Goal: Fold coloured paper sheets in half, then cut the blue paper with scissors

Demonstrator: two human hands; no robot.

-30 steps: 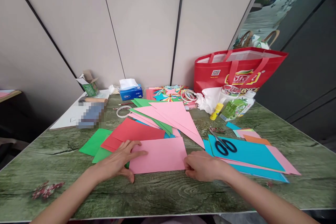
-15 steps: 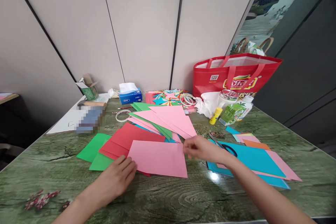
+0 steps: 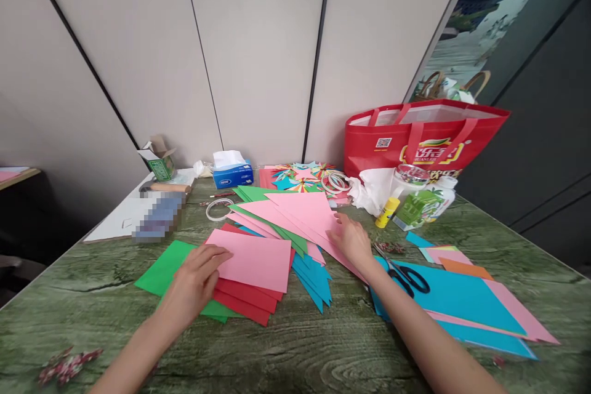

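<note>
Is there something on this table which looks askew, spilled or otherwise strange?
I see no spill. The red sheets fan out unevenly under the pink sheet, and blocky pixels oddly hide a bluish object at left.

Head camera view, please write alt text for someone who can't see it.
A person's left hand touches a pink paper rectangle over red sheets, the right hand at pointed pink sheets. Black-handled scissors lie on blue paper at right; a red shopping bag stands behind.

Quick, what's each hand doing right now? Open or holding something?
Left hand: on the pink rectangle; can't tell if it's gripping.
Right hand: at the pink triangles, loosely curled; can't tell if it's gripping.
</note>
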